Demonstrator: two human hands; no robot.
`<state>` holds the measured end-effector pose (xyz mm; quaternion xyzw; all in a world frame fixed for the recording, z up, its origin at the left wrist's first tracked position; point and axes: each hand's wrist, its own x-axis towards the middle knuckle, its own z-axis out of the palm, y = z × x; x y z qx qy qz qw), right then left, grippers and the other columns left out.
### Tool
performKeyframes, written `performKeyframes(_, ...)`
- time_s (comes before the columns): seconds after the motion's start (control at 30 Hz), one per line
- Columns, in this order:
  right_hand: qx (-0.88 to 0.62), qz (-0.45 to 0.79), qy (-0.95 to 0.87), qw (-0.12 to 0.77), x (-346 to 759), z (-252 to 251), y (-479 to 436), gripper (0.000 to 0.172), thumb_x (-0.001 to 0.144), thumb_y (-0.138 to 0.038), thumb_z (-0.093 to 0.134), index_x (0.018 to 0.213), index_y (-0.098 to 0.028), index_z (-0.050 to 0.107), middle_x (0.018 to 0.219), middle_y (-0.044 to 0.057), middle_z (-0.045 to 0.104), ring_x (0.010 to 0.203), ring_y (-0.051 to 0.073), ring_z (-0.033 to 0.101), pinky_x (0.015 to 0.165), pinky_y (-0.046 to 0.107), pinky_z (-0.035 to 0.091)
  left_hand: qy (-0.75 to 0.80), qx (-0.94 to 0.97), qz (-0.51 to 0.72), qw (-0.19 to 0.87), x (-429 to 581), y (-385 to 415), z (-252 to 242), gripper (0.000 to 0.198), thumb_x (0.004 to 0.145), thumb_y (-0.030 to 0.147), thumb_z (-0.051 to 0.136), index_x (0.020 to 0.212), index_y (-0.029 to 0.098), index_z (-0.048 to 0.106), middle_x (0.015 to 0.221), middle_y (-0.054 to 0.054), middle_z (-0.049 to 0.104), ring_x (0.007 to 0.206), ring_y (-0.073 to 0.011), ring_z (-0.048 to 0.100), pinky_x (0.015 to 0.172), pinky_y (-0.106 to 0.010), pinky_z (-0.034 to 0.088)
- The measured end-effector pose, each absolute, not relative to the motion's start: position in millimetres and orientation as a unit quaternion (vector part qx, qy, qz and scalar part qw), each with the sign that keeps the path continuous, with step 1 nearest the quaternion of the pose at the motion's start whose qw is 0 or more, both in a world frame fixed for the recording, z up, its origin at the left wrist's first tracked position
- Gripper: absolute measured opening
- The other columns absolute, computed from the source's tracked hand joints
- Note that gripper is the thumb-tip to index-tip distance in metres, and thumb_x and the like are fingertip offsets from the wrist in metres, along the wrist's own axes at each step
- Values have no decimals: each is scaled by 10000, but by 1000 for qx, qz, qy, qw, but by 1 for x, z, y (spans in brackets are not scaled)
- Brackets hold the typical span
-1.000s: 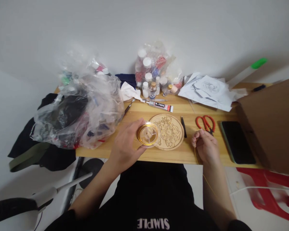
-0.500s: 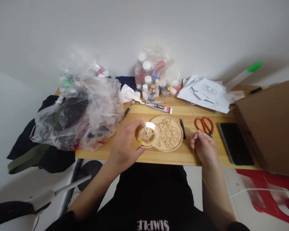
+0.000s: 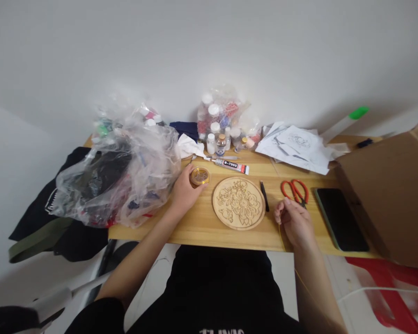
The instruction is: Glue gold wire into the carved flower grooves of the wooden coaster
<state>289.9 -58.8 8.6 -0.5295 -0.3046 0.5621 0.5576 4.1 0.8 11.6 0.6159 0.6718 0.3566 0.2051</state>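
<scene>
My left hand (image 3: 185, 191) grips a small round spool of gold wire (image 3: 199, 176), resting it on the wooden desk (image 3: 202, 222) beside the big plastic bag. A round wooden disc with a carved flower pattern (image 3: 238, 202) lies flat in the middle of the desk. To its right, my right hand (image 3: 292, 221) is closed in a pinch on a thin gold wire (image 3: 282, 234) that trails down past the desk's front edge. Red-handled scissors (image 3: 294, 190) lie just beyond that hand.
A crumpled clear plastic bag (image 3: 121, 171) fills the desk's left. Small bottles (image 3: 220, 139) and a glue tube (image 3: 231, 164) stand at the back, papers (image 3: 296, 146) to their right. A black tool (image 3: 264, 195), a phone (image 3: 340, 218) and a cardboard box (image 3: 393, 185) sit right.
My left hand has carried the wire spool from above the disc back and left, down to the desk near the plastic bag. The right hand has stayed in place.
</scene>
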Motion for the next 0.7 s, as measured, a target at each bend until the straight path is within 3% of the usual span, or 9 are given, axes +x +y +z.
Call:
performKeyframes(0.2, -535, 557, -306, 556, 290, 9, -60, 362, 688, -479, 713, 574, -166, 569, 499, -10, 545, 395, 62, 462, 369, 174, 319, 651, 649, 356, 168, 3, 19, -1, 676, 652, 169, 754, 1247, 137, 437, 1263, -148, 543, 1187, -289, 521, 1030, -445, 408)
performKeyframes(0.57, -536, 559, -299, 557, 291, 7, -60, 373, 683, -498, 711, 575, -169, 573, 494, -11, 538, 403, 69, 460, 376, 182, 317, 644, 682, 344, 52, -4, 10, 2, 799, 659, 307, 761, 1318, 125, 348, 1288, -189, 473, 1216, -331, 465, 1030, -480, 393)
performKeyframes(0.7, -535, 559, -297, 559, 292, 6, -60, 382, 672, -502, 719, 563, -167, 570, 484, -12, 531, 400, 67, 455, 378, 180, 315, 666, 694, 265, 68, -14, 8, 13, 767, 690, 184, 664, 1357, 86, 297, 1323, -213, 454, 1229, -340, 463, 1041, -481, 391)
